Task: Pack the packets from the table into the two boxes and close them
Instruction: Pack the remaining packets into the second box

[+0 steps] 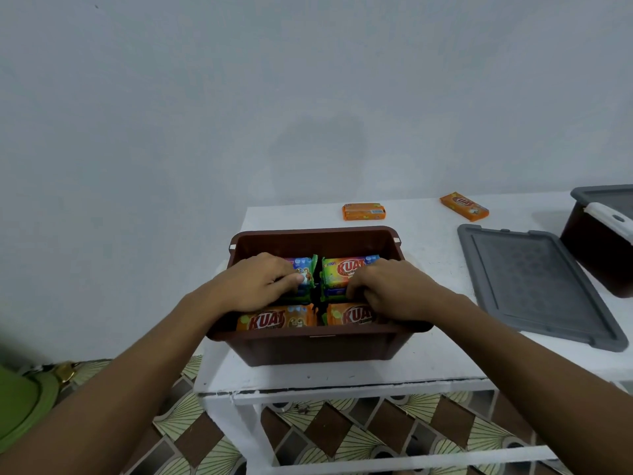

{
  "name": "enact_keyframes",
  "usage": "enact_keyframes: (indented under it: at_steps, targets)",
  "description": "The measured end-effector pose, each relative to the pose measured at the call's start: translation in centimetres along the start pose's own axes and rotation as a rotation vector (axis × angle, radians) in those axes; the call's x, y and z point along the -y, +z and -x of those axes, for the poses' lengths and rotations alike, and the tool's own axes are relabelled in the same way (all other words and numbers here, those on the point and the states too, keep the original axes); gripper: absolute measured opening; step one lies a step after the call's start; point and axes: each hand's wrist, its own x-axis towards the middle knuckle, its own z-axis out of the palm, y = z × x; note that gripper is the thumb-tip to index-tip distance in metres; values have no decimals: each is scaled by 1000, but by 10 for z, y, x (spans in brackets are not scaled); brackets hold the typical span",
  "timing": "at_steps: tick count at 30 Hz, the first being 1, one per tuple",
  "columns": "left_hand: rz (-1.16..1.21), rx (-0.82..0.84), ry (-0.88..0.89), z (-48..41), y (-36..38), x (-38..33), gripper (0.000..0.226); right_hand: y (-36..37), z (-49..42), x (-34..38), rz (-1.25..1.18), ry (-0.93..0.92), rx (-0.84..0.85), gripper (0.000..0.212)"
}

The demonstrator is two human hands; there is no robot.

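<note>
An open brown box (318, 347) stands at the front left of the white table (428, 365). Inside lie several packets: two green ones (346, 269) at the back, two orange ones (270, 320) at the front. My left hand (253, 282) lies over the left green packet, fingers curled on it. My right hand (387, 289) grips the right green packet at its near edge. Two orange packets (363, 211) (464, 206) lie loose on the table behind the box. A grey lid (534, 286) lies flat to the right.
A second brown box (596, 255) with a grey lid on top and a white latch stands at the right edge. The table's left edge runs just beside the open box. A patterned tile floor shows below, with a green object (20, 406) at the lower left.
</note>
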Motion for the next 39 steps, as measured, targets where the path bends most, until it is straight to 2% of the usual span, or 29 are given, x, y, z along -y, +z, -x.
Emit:
enact_keyframes:
  at_steps: [4, 7, 12, 15, 18, 22, 25, 29, 33, 36, 39]
  targets:
    - [-48, -43, 24, -10, -7, -3, 52, -3, 0, -9, -139, -58, -96, 25]
    - [-59, -93, 43, -25, -11, -5, 40, -5, -3, -24, -129, -70, -232, 20]
    - [-69, -175, 79, -68, -17, -10, 30, -7, -4, -75, -260, 4, -508, 22]
    - [-71, -201, 85, -101, -19, -9, 34, -5, -5, -111, -294, 85, -572, 26]
    - [-69, -191, 77, -141, -18, -5, 32, 6, -8, -151, -326, 188, -494, 32]
    - [-68, -129, 15, -193, -11, 7, 22, 27, -18, -195, -222, 252, -214, 23]
    - [-92, -35, -56, -229, -4, 20, 21, 39, -31, -224, -185, 298, -89, 22]
    - [-200, 106, -118, -268, 11, 37, 29, 41, -45, -263, -112, 357, -66, 21]
    - [-313, 252, -171, -308, 30, 50, 52, 35, -53, -312, -43, 432, -147, 26]
    - [-340, 310, -199, -333, 47, 58, 69, 34, -59, -345, -12, 541, -205, 42]
    - [-261, 368, -241, -348, 57, 58, 79, 32, -65, -374, -27, 667, -170, 60]
